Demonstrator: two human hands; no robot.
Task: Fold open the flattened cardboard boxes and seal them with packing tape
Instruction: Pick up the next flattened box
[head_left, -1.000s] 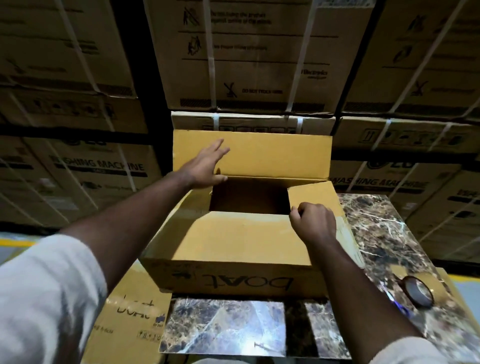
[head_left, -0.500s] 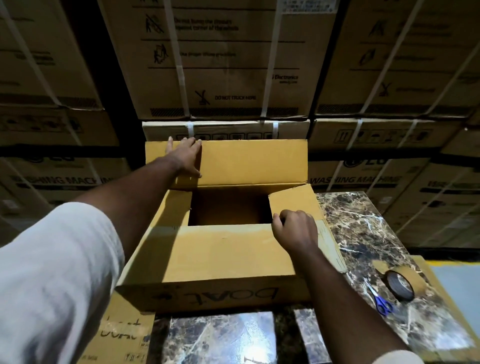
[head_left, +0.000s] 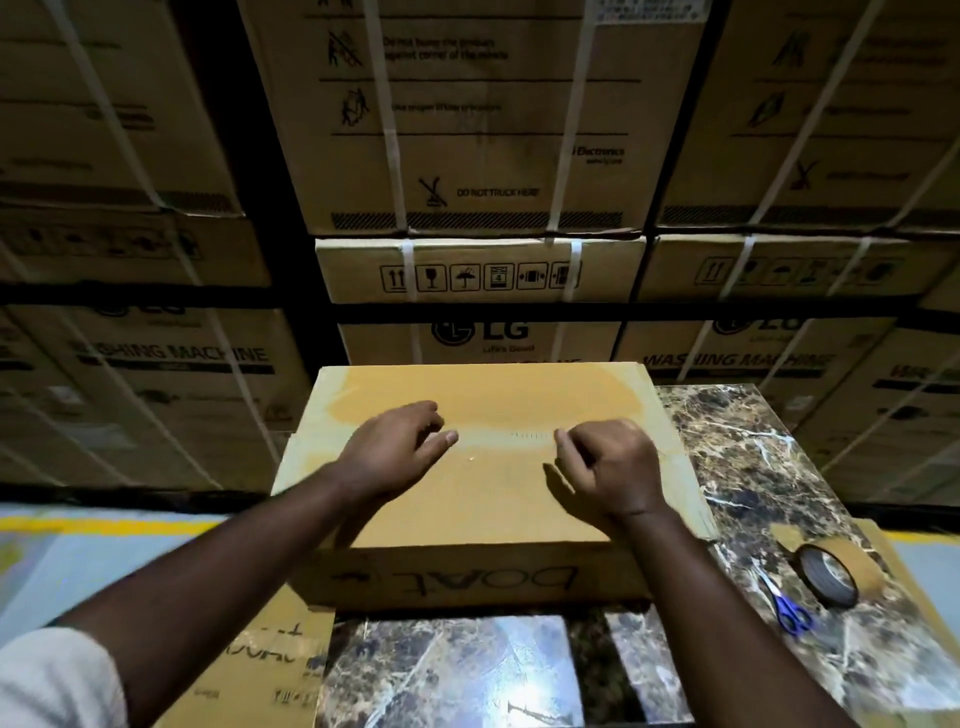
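Cardboard box (head_left: 483, 499) flaps shut | left hand (head_left: 395, 452), right hand (head_left: 610, 467) at seam

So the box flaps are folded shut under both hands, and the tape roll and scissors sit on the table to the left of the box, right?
Not quite. The head view shows the tape roll and scissors to the right of the box, not the left. The flaps are indeed shut, under the left hand and right hand.

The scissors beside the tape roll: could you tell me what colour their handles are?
Blue handles on the scissors, seen in the head view.
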